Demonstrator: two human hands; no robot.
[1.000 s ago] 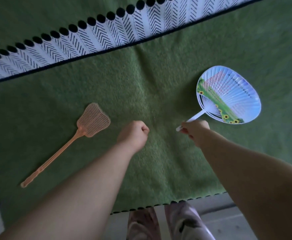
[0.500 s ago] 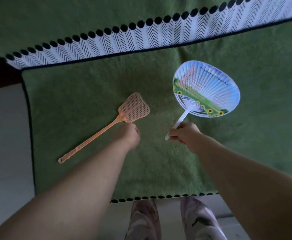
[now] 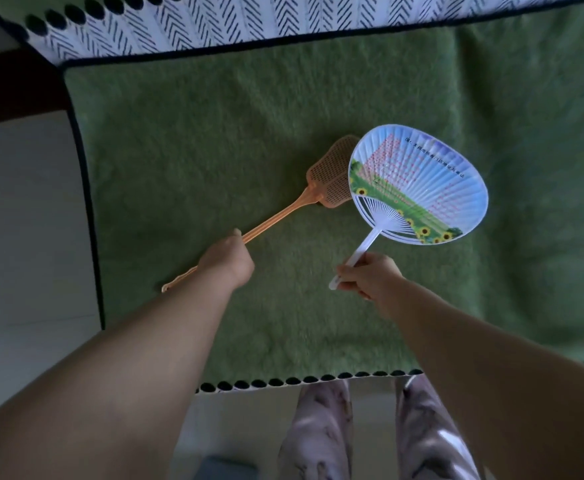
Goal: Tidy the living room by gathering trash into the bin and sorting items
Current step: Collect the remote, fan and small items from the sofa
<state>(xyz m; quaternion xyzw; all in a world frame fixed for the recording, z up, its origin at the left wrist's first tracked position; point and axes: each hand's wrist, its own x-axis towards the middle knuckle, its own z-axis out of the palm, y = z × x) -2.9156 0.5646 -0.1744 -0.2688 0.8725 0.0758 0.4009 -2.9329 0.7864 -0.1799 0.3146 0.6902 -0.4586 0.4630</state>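
Note:
An orange plastic fly swatter point(image 3: 332, 174) lies slanted on a green cloth point(image 3: 214, 133), mesh head up right, handle end down left. My left hand point(image 3: 226, 259) is closed around the middle of its handle. My right hand point(image 3: 370, 275) grips the white handle of a round paper fan point(image 3: 418, 183) printed with sky, green field and sunflowers. The fan's left edge overlaps the swatter's mesh head.
The cloth has a white chevron band point(image 3: 214, 22) with black dots along its far side and a dotted hem point(image 3: 301, 381) at the near edge. Pale floor point(image 3: 24, 237) lies left. My patterned trouser legs point(image 3: 321, 438) stand below.
My left hand has moved onto the swatter's handle and closed on it. My right hand has carried the fan left until it overlaps the swatter head. The view has shifted left.

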